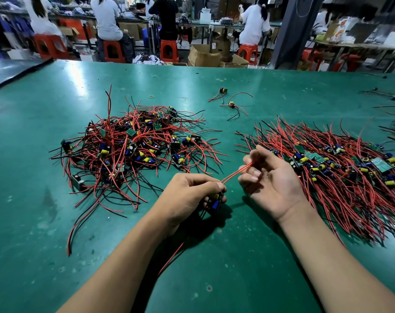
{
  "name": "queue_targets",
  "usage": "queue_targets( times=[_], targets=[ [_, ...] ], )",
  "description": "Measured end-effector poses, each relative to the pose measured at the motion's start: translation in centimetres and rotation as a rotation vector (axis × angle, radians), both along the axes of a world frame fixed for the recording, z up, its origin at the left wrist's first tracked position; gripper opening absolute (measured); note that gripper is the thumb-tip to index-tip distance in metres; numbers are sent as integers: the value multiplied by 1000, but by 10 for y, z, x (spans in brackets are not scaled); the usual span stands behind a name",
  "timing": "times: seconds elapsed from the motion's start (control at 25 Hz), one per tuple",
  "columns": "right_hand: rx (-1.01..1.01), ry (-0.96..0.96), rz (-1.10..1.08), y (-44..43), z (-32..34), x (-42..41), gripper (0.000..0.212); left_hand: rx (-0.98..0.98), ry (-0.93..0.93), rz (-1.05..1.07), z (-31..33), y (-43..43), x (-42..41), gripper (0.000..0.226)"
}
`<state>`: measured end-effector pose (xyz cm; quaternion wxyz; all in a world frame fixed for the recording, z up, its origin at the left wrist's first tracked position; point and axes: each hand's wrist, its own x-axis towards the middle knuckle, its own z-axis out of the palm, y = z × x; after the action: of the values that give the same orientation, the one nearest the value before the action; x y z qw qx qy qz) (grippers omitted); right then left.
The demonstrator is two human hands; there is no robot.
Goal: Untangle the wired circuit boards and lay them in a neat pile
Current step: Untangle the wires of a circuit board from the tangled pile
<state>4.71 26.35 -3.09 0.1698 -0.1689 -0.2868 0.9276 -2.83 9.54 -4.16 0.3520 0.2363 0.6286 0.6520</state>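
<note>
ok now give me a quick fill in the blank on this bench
1. The right hand pinches the ___ wires running to the circuit board gripped by the left hand.
2. The tangled heap lies on the person's ___ side, the neat pile opposite.
3. Farther back, ___ stray boards lie apart on the table.
Missing words: red; left; two.

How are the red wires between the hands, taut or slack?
Taut: red wires run straight from left hand, holding the board, to pinching right hand.
</note>
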Motion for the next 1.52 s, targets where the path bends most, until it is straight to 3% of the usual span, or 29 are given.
queue_targets(
  times=[0.36, 0.52, 0.68, 0.8, 0.92, 1.12, 1.24, 1.52],
  targets=[
    [-133, 36, 66, 0, -1, 2, 33, 10, 2, -20, -1, -2, -1, 10],
    [233, -119, -43, -6, -9, -3, 30, 31, -14, 35, -2, 0, -2, 14],
    [620, -133, 136, -21, -20, -3, 30, 48, -25, 77, -4, 2, -2, 10],
    [723, -168, 243, -26, -24, -2, 27, 65, 4, 100, -6, 2, -2, 11],
    [777, -200, 194, -24, -25, -3, 26, 55, 37, 96, -6, 0, -2, 9],
    [714, -243, -119, -10, -26, -7, 28, 2, 57, 41, -4, 0, -1, 8],
    [597, -198, -230, -8, -25, -10, 11, -8, 56, 25, -2, 0, -1, 8],
    [412, -182, -413, -1, -21, -12, 32, -18, 69, -12, -3, 0, 0, 9]
  ],
)
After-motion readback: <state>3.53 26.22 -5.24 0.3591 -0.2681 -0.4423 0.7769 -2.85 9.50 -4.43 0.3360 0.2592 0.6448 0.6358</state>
